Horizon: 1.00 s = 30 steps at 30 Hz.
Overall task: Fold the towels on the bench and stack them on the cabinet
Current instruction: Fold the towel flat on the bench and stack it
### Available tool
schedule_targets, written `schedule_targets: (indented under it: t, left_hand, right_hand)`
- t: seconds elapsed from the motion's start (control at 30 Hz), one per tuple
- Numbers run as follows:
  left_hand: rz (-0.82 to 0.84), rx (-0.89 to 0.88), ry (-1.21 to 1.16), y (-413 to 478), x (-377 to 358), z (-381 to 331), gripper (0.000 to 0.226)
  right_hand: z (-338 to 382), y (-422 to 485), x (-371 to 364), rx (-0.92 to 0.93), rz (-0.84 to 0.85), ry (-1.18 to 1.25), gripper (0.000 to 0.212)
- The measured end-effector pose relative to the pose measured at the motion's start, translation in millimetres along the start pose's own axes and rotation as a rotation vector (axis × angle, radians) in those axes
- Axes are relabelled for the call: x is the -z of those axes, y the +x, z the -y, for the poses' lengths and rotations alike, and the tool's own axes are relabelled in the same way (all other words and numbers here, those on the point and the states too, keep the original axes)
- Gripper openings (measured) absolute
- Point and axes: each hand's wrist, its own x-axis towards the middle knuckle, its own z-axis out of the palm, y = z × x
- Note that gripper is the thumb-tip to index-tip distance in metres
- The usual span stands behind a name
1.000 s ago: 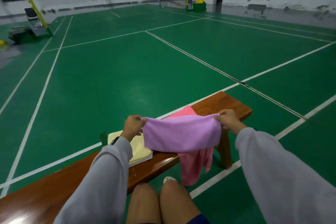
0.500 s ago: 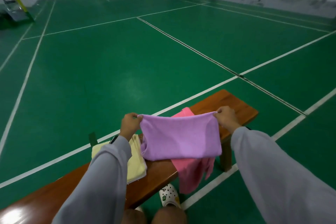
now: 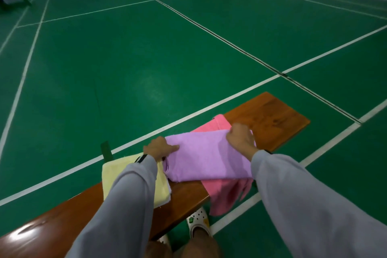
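Nearest: grey sleeves (image 3: 314, 205) coming in from both sides, white clog (image 3: 198, 222) on the floor below the surface's front rim.

Just ahead, left grip (image 3: 159, 148) and right grip (image 3: 240, 138), both closed on purple towel (image 3: 209, 157). Left has thumb laid on top at towel's left end, fingers tucked at the edge. Right is curled, pinching far right corner.

Towel spans btwn the two grips, long axis left-right along the surface (image 3: 270, 119), already doubled and lying flat. Looks like next fold goes end over end, so one grip carries its end across to the other. Neither nearer: one grip per end.

Left of left grip, partly under that sleeve: yellow towel (image 3: 111, 176), folded flat, just beside purple one's left end, seems touching.

Under purple towel and below right grip: pink towel (image 3: 228, 192), unfolded. Far corner pokes out beyond right grip, near part hangs off front rim toward floor. Risk, as a guess: pink one drags along w/ the fold or slides off.

Beyond right grip: bare glossy brown wood to surface's end. Cabinet not in view, stacking not yet begun.

Further out: green court floor (image 3: 146, 58) w/ white lines (image 3: 27, 65), dark seam (image 3: 230, 42) running diagonally. Far top right, pale scuffed wall, blurred.
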Motion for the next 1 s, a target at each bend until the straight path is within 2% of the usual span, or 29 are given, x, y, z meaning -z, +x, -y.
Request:
schedule_targets:
  t: [0.07,0.1,0.17,0.27,0.37,0.43,0.53,0.6,0.67,0.73,0.8,0.9,1.0]
  left_hand:
    - [-0.145,-0.035,-0.033,-5.3,1.5,-5.1,0.043]
    - [-0.197,-0.048,-0.045,-8.3,2.8,-8.0,0.034]
    - [-0.232,-0.059,-0.035,-14.6,6.2,-12.8,0.036]
    - [-0.154,-0.106,0.003,-22.1,5.6,-16.3,0.046]
    - [-0.097,-0.155,0.041,-28.2,3.6,-14.8,0.054]
    - [-0.076,-0.164,0.117,-34.7,4.0,-15.4,0.051]
    - [-0.1,-0.189,0.008,-41.9,10.7,-22.8,0.036]
    - [-0.112,-0.189,-0.143,-46.6,15.8,-29.3,0.037]
    - [-0.096,-0.179,-0.29,-52.6,18.7,-37.7,0.032]
    - [-0.055,-0.157,-0.437,-58.0,16.2,-46.9,0.016]
    - [-0.051,-0.149,-0.521,-63.2,12.2,-56.9,0.009]
    - [-0.079,-0.145,-0.584,-75.6,7.6,-77.1,0.009]
    - [-0.118,-0.139,-0.57,-86.5,6.4,-95.7,0.024]
  right_hand:
    - [19.7,-10.2,-15.5,0.069,0.062,0.106,0.017]
    - [28.8,-16.0,-21.7,0.112,0.115,0.182,0.016]
    - [47.4,-30.5,-31.3,0.167,0.259,0.357,0.016]
    - [76.3,-58.6,-41.1,0.156,0.474,0.516,0.018]
    - [96.2,-78.2,-57.1,0.183,0.638,0.509,0.016]
    - [103.0,-89.4,-63.3,0.207,0.695,0.485,0.024]
    - [106.2,-102.4,-62.9,0.223,0.68,0.53,0.043]
    - [105.3,-106.6,-57.3,0.172,0.675,0.567,0.052]
    - [102.0,-107.0,-52.3,0.122,0.675,0.564,0.077]
    - [102.4,-108.9,-44.7,0.122,0.627,0.482,0.096]
    - [103.8,-111.8,-36.5,0.09,0.577,0.395,0.088]
    - [103.1,-117.4,-23.9,-0.013,0.485,0.319,0.055]
    - [91.6,-115.6,-17.3,-0.029,0.432,0.25,0.041]
